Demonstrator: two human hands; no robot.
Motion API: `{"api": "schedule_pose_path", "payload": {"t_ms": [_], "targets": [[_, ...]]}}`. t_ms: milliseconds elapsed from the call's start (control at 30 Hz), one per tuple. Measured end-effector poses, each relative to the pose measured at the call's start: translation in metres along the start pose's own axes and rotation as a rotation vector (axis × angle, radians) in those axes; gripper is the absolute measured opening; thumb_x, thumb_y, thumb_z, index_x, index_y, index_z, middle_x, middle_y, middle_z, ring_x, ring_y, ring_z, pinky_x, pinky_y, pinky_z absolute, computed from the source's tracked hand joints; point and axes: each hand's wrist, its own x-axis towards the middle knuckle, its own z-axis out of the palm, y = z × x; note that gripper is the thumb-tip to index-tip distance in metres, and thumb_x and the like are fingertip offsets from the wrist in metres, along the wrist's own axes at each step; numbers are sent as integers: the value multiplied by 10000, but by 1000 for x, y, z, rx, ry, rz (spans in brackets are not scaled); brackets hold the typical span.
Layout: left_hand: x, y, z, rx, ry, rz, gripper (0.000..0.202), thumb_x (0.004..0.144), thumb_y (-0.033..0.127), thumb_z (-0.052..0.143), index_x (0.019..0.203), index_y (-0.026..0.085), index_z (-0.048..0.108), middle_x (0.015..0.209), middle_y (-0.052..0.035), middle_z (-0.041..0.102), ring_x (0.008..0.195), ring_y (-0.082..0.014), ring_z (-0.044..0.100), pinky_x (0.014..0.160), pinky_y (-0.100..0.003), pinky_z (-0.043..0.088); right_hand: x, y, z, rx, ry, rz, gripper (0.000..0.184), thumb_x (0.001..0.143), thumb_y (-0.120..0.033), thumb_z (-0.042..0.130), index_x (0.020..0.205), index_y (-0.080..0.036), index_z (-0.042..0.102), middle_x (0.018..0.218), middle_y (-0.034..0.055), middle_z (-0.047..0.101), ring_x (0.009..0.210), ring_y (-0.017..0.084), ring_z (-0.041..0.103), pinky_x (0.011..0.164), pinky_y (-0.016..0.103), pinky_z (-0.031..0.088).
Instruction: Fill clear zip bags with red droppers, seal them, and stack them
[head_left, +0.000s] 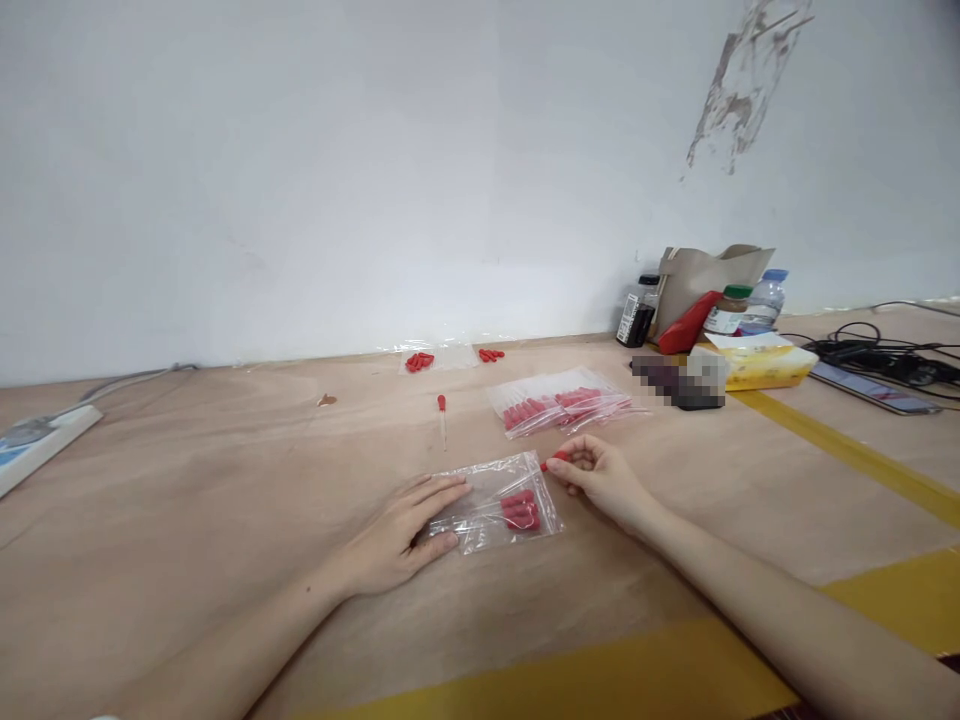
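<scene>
A clear zip bag (480, 535) lies flat in front of me, with several red-bulbed droppers (520, 510) inside, their bulbs toward the right end. My left hand (409, 530) rests with fingers spread on the bag's left part. At the bag's right end, my right hand (600, 480) pinches a dropper by its red bulb (556, 460); its thin stem points left and partly overlaps the bag, and I cannot tell how much of it is inside. Another dropper (442, 405) lies alone on the table beyond the bag.
Filled dropper bags (555, 405) lie behind my right hand. Near the wall are bags with red bulbs (420, 362). At right stand bottles (637, 315), a yellow tissue pack (765, 362), a phone (874, 388) and black cables (900, 358). A power strip (52, 450) sits far left.
</scene>
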Motion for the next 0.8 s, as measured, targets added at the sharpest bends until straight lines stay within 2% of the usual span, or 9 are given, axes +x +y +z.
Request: {"api": "schedule_pose_path", "payload": {"t_ms": [100,200,367,400,467,567,667,733,800], "targets": [[0,0,0,5,0,7,463,879,388,375,1318,282,271,1343,-21,356,1234,-200,309,1026,-410,267,1,2,3,-171,-36,-104,314,541,-370,713,686,-166,523,615,-20,556,543,84,495,530,226,417],[1,0,0,10,1,16,459,881,384,373,1317,281,272,1337,-21,367,1231,-202,314,1028,-415,260,2,5,6,-273,-65,-131,275,562,-361,693,693,-160,557,620,-5,571,548,97,495,533,237,410],[1,1,-1,23,1,33,450,882,375,376,1313,278,286,1331,-22,377,1221,-195,333,1033,-405,253,-2,-1,7,-248,-365,-74,272,691,-373,569,845,-150,590,787,39,636,658,123,562,589,245,431],[2,1,0,25,5,36,442,883,373,376,1308,279,299,1333,-23,374,1221,-197,332,1031,-407,255,-2,-4,5,-257,-368,-72,269,693,-370,563,845,-150,587,775,34,635,646,121,561,578,241,428],[1,0,1,28,8,46,411,885,368,372,1288,294,338,1342,-18,361,1226,-204,325,1026,-415,258,3,-12,0,-331,-255,-129,221,678,-346,572,786,-154,581,707,17,621,598,114,544,548,233,416],[1,-1,2,27,3,48,370,888,359,366,1256,324,386,1354,0,342,1234,-209,312,1022,-422,261,22,-26,4,-536,-80,-315,100,679,-270,555,688,-174,580,640,0,598,580,116,529,552,237,405],[1,-1,2,17,3,47,361,886,357,371,1244,322,402,1349,1,348,1233,-201,314,1024,-417,262,52,-37,33,-700,-129,-389,21,646,-183,575,636,-188,592,617,-5,598,622,137,547,618,262,415],[1,1,1,9,6,57,357,883,355,376,1235,305,416,1342,-7,359,1224,-197,328,1031,-416,250,75,-39,64,-665,-102,-293,69,583,-137,639,592,-171,580,617,10,596,707,171,563,690,282,418],[2,2,0,4,11,60,355,882,350,377,1229,289,425,1337,-14,368,1218,-197,338,1037,-415,241,96,-35,97,-619,-95,-265,82,602,-156,661,627,-134,586,691,42,606,813,207,563,745,302,410]]}}
